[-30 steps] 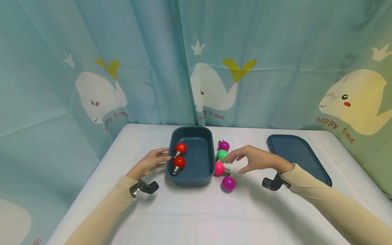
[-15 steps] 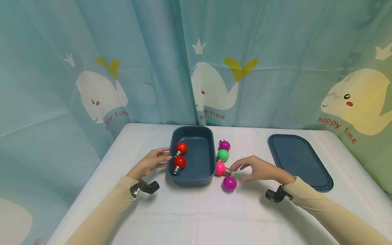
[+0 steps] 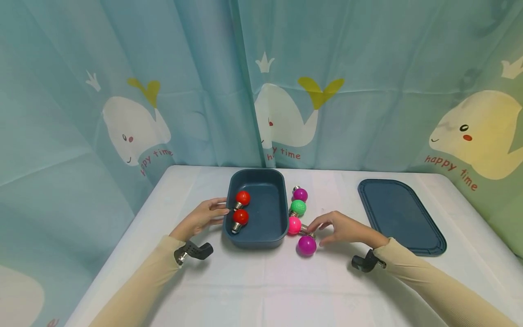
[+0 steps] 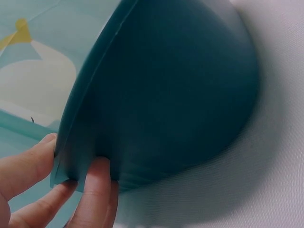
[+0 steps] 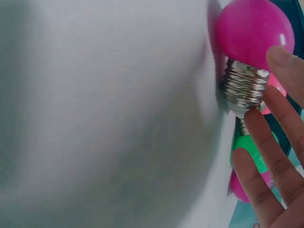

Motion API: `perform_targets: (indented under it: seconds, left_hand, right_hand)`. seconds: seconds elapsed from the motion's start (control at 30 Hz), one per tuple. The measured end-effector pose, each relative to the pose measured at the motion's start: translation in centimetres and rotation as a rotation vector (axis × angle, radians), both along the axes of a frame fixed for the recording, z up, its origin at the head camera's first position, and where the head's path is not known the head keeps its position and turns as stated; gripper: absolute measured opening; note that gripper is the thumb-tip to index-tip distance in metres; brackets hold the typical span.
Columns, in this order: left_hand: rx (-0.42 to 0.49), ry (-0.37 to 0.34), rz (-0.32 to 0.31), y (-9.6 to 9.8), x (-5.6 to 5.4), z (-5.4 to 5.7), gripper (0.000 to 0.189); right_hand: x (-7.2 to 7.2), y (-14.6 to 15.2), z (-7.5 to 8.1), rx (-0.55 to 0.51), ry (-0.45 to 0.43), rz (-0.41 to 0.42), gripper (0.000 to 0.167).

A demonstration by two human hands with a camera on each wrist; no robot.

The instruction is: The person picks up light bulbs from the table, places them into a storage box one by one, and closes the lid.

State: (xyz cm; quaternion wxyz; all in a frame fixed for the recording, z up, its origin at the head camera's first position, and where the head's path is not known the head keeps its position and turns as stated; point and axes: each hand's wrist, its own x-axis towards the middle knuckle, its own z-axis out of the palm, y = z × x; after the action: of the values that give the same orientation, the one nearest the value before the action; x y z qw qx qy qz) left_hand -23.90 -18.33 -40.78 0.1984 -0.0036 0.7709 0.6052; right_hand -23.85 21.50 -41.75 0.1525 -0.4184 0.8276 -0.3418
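My left hand [image 3: 201, 218] rests its fingertips against the left side of a dark blue plastic box [image 3: 255, 244]. The left wrist view shows those fingertips at the rim and outer wall. Two red light bulbs, a rear one [image 3: 243, 197] and a front one [image 3: 240, 217], lie inside along its left half. On the cloth to the right, my right hand [image 3: 342, 228] spreads its fingers beside a purple light bulb [image 3: 307, 245]. Thumb and fingertips come close around the bulb's silver screw base [image 5: 244, 85] in the right wrist view, without closing on it.
Behind that bulb, along the box's right wall, lie a pink bulb [image 3: 294, 225], a green textured bulb [image 3: 298, 207] and another purple bulb [image 3: 300, 194]. A flat dark blue lid [image 3: 402, 218] lies at the right. A whale-print curtain [image 3: 220, 113] hangs behind the white-covered table [image 3: 261, 290].
My right hand has come down and toward the front, from beside the green bulb to the front purple bulb. My left hand stays at the box.
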Motion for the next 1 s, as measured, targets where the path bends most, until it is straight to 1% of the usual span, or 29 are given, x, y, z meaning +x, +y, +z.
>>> perform_targets:
  seconds: [0.13, 0.3, 0.5, 0.77, 1.0]
  left_hand:
    - [0.004, 0.0, 0.002, 0.0, 0.0, 0.0, 0.058]
    - [0.005, 0.005, -0.003, 0.0, 0.0, 0.0, 0.058]
    - [-0.002, 0.006, -0.003, 0.0, 0.0, 0.1, 0.059]
    - [-0.001, 0.011, -0.003, -0.1, 0.0, 0.1, 0.059]
    - [-0.009, 0.009, 0.013, 0.0, 0.1, 0.1, 0.058]
  right_hand:
    - [0.0, 0.0, -0.4, 0.008, -0.016, -0.013, 0.037]
    - [-0.1, -0.1, -0.6, -0.01, -0.016, -0.002, 0.034]
    - [-0.2, 0.0, -1.1, -0.007, -0.012, 0.013, 0.033]
    - [-0.2, -0.1, -1.5, -0.019, 0.022, 0.013, 0.037]
    - [-0.1, -0.3, -1.8, -0.032, 0.065, 0.001, 0.033]
